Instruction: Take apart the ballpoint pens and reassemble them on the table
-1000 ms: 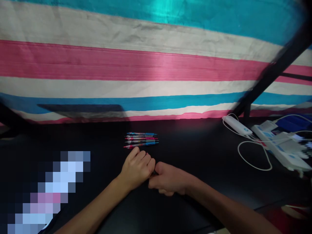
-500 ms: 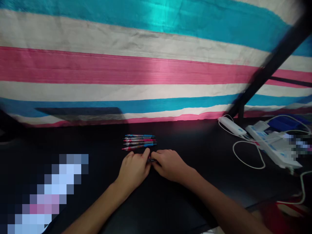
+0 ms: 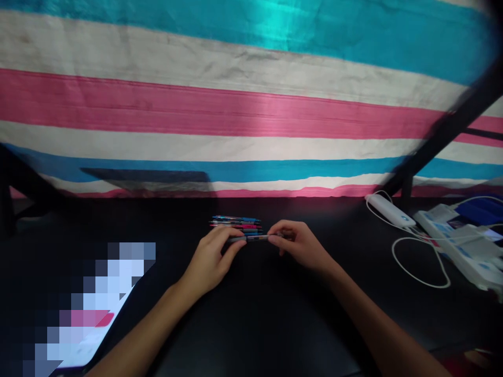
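- The pen point(image 3: 257, 238) lies level between the two hands, its middle bare.
- Left hand point(image 3: 210, 256): thumb and fingers pinched on the pen's left end.
- Right hand point(image 3: 302, 243): thumb and fingertips closed on its right end.
- Other pens point(image 3: 236, 219) lie side by side on the table point(image 3: 251, 324), just beyond the left hand, partly hidden by it.

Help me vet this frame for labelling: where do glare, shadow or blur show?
Head view: glare high on the striped sheet, dark shadow at its lower left; head view: pixel blocks mask most of the lit screen; head view: the held pen looks soft.
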`<control>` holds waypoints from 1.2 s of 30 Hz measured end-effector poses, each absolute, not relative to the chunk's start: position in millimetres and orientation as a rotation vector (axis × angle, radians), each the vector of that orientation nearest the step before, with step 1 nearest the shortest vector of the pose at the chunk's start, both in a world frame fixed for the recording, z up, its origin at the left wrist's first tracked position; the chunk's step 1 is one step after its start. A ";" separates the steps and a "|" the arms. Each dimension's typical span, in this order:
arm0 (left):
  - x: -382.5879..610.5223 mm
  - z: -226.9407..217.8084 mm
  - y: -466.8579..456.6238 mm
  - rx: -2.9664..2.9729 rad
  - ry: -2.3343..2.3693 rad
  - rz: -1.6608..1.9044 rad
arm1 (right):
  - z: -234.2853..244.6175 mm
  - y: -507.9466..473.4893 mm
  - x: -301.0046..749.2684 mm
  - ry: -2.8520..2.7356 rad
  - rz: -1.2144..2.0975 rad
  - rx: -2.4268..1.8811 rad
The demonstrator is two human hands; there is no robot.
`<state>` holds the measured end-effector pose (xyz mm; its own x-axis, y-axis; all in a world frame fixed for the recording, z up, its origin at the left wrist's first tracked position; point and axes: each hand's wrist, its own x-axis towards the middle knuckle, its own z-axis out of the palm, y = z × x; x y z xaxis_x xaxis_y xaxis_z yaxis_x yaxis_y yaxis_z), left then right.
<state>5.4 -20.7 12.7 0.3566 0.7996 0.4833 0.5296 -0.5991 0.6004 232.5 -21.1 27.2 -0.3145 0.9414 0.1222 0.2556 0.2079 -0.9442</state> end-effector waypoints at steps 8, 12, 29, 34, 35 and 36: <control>3.9 9.2 -18.5 2.060 1.194 1.096 | 17.2 -22.1 225.0 -1.594 1.272 -1.131; 5.3 8.7 -18.1 1.965 1.215 1.110 | 13.7 -22.5 220.8 -1.589 1.306 -1.176; 6.0 12.1 -29.0 1.434 1.315 1.071 | 0.0 -29.3 209.8 -1.173 1.385 -1.083; 2.5 13.1 -79.4 1.303 1.406 1.021 | 7.5 -70.7 201.4 -1.042 1.418 -1.034; 0.4 10.2 -89.1 1.263 1.408 1.038 | 5.6 -79.9 199.6 -1.056 1.434 -1.031; -1.7 6.8 -97.3 1.226 1.414 1.077 | 2.8 -88.5 198.3 -1.069 1.446 -1.033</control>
